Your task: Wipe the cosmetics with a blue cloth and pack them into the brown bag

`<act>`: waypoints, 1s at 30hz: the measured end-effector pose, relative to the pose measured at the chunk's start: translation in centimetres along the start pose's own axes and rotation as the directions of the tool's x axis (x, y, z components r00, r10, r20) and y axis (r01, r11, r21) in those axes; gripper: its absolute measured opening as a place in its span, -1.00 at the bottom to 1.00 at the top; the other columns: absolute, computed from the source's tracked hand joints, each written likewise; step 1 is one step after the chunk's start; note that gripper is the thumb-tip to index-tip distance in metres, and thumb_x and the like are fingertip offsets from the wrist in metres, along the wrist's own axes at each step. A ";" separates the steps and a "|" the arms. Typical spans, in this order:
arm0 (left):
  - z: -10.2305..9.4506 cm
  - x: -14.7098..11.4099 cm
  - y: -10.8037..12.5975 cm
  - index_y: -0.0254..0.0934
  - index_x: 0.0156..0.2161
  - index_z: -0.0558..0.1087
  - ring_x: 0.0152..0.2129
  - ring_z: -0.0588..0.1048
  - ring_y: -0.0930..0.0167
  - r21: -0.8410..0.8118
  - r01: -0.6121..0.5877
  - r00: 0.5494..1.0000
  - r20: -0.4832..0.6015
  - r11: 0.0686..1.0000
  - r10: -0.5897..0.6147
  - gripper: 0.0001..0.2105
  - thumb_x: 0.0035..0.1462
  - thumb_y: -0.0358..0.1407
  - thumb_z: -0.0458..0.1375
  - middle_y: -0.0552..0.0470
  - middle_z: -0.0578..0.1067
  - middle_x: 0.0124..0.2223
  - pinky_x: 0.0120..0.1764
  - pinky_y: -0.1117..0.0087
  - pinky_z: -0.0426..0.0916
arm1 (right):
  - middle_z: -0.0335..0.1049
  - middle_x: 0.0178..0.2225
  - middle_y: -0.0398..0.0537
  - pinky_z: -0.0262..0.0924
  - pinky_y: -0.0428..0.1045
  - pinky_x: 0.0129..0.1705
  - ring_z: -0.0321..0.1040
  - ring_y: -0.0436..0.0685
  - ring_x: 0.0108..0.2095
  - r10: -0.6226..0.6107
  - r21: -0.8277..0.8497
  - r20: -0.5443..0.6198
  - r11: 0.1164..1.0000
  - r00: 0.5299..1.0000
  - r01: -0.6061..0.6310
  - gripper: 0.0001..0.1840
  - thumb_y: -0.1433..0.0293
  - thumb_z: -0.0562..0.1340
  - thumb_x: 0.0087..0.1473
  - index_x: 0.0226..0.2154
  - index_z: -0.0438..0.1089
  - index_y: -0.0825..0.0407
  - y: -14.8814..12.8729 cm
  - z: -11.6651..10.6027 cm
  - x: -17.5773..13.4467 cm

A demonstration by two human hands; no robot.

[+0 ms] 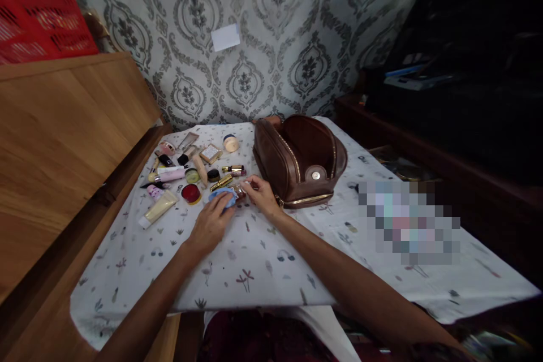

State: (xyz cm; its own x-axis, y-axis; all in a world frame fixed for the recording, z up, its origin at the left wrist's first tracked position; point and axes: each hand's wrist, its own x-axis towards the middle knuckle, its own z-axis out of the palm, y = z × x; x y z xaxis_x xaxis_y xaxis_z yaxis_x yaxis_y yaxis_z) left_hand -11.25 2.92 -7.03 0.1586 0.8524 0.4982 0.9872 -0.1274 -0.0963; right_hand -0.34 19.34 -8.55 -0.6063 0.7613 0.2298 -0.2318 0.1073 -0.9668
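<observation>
My left hand (212,223) is closed on a crumpled blue cloth (224,198), pressing it against a small reddish-brown bottle (240,190). At the bottle's other end, the fingers of my right hand (262,195) are pinched on its pale tip. Just beyond my hands lie a gold tube (221,182) and a pair of lipstick-like tubes (233,169). A red round jar (190,194) sits left of the cloth. An open brown cosmetic bag (292,169) with gold zips stands right behind my right hand; its visible inside is dark.
Several cosmetics cover the table's left side, among them a cream tube (158,209), a glittery compact (211,153) and a beige-lidded jar (231,143). A blurred item (409,223) lies at right. Wooden furniture (63,119) borders the patterned tablecloth (271,271) on the left.
</observation>
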 end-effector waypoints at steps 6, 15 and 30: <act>-0.7 -1.1 -2.1 -0.28 0.11 0.31 0.00 0.47 0.25 -0.303 0.393 0.913 0.017 0.868 -0.407 -0.64 0.23 -0.51 -0.04 -0.17 0.46 0.06 0.06 0.12 0.42 | 0.25 -0.60 -0.24 0.03 -0.09 -0.55 0.14 0.00 -0.59 -0.007 0.016 0.094 1.000 0.996 0.006 -0.56 -0.03 0.33 -0.08 -0.32 0.44 -0.01 -0.6 -0.2 -0.3; -0.4 -0.7 -2.4 -0.27 -0.08 0.37 -0.18 0.50 0.24 -0.389 0.402 0.916 0.177 0.829 -0.360 -0.83 0.25 -0.27 0.13 -0.08 0.50 -0.14 -0.09 0.18 0.45 | 0.38 -0.44 -0.17 0.21 -0.07 -0.44 0.27 0.03 -0.45 -0.007 -0.012 0.116 1.000 0.993 0.008 -0.51 0.02 0.35 -0.12 -0.22 0.46 0.01 -0.9 -0.2 -0.2; -0.4 2.4 -0.9 -0.18 0.22 0.28 0.15 0.38 0.14 -0.490 0.368 0.882 -0.086 0.790 -0.464 -0.58 0.30 -0.18 0.09 -0.17 0.39 0.19 0.18 0.02 0.30 | 0.29 -0.49 -0.21 0.08 -0.08 -0.41 0.20 0.02 -0.46 -0.245 -0.280 0.092 0.924 0.965 0.261 -0.82 0.23 0.25 0.10 -0.38 0.35 -0.01 -9.1 -1.5 0.3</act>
State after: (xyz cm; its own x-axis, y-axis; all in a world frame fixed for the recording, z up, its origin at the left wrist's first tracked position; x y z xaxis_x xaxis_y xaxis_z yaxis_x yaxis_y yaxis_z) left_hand -11.72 4.89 -5.37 -0.3164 0.7672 0.5580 0.8478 -0.0352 0.5291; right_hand 2.73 19.53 0.13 -0.5980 0.6499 0.4690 -0.1592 0.4773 -0.8642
